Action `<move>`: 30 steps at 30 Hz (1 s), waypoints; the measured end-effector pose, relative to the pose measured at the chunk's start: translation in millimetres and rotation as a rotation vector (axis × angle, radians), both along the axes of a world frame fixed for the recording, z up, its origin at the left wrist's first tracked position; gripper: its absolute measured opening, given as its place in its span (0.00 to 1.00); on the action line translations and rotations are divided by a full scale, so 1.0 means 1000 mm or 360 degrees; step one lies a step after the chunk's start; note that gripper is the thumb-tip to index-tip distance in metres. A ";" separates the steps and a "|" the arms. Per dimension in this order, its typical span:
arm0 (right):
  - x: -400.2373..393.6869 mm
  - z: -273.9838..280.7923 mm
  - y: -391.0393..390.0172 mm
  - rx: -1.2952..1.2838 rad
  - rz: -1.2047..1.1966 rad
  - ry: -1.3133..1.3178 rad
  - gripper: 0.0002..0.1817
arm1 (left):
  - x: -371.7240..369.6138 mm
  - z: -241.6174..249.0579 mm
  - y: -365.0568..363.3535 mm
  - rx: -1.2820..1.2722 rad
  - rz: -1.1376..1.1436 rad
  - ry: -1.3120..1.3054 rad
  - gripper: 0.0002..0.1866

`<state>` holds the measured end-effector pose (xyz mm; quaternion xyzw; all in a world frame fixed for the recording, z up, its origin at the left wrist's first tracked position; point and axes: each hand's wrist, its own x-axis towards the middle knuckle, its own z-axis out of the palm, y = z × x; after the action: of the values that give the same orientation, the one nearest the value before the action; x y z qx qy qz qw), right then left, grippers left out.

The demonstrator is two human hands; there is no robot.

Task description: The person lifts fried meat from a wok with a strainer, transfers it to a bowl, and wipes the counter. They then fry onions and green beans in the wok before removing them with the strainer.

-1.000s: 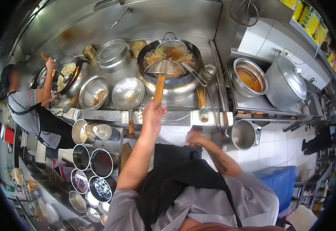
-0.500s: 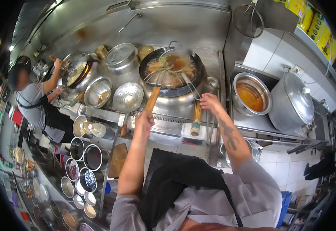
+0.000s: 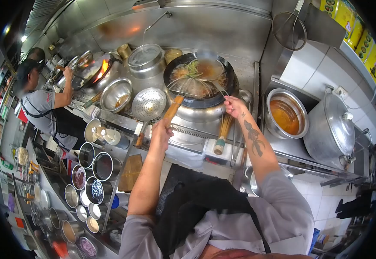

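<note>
My left hand (image 3: pixel 162 133) is wrapped round the wooden handle (image 3: pixel 173 110) of a wire spider strainer (image 3: pixel 191 86), whose wire basket rests over the dark wok (image 3: pixel 169 73). My right hand (image 3: pixel 234 105) pinches the metal handle of a fine mesh skimmer (image 3: pixel 208 69), held across the right part of the same wok. Brown bubbling liquid fills the wok, and green strips (image 3: pixel 192 68) lie near the two strainers. Below my right hand a bamboo brush (image 3: pixel 224 131) stands by the stove's front edge.
A perforated ladle (image 3: pixel 149 104) and a steel bowl (image 3: pixel 116 95) sit left of the wok. On the right are a pot of orange liquid (image 3: pixel 285 113) and a large lidded pot (image 3: pixel 332 125). At far left a co-worker (image 3: pixel 43 101) handles a flaming wok (image 3: pixel 94 75).
My right hand has moved up towards the wok with the skimmer. The green strips show more clearly. Flames have risen at the co-worker's wok. The whole view has shifted slightly.
</note>
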<state>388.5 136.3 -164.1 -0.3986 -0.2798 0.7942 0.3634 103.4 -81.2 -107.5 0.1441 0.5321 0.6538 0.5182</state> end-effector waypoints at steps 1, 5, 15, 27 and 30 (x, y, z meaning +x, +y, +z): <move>0.003 -0.002 -0.001 -0.0010 0.0006 0.0127 0.07 | 0.000 -0.001 0.000 0.0002 -0.0004 -0.0001 0.08; -0.002 0.005 -0.022 -0.0004 -0.0073 0.0197 0.07 | 0.000 0.001 -0.002 -0.0004 0.0032 -0.0016 0.08; -0.013 0.019 -0.026 0.0217 -0.0206 -0.0363 0.07 | -0.005 0.000 -0.007 0.0027 -0.0071 0.0009 0.09; 0.023 0.034 -0.009 0.0383 0.0134 -0.0747 0.09 | -0.009 0.033 -0.009 0.0028 -0.0023 0.0107 0.08; 0.029 0.033 0.002 0.0324 0.0230 -0.0606 0.10 | -0.002 0.037 -0.008 0.0046 -0.0040 0.0144 0.08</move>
<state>417.1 138.5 -131.4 -0.4814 -0.4499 0.6963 0.2846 100.9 -88.9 -70.9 0.1878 0.5436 0.6477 0.4997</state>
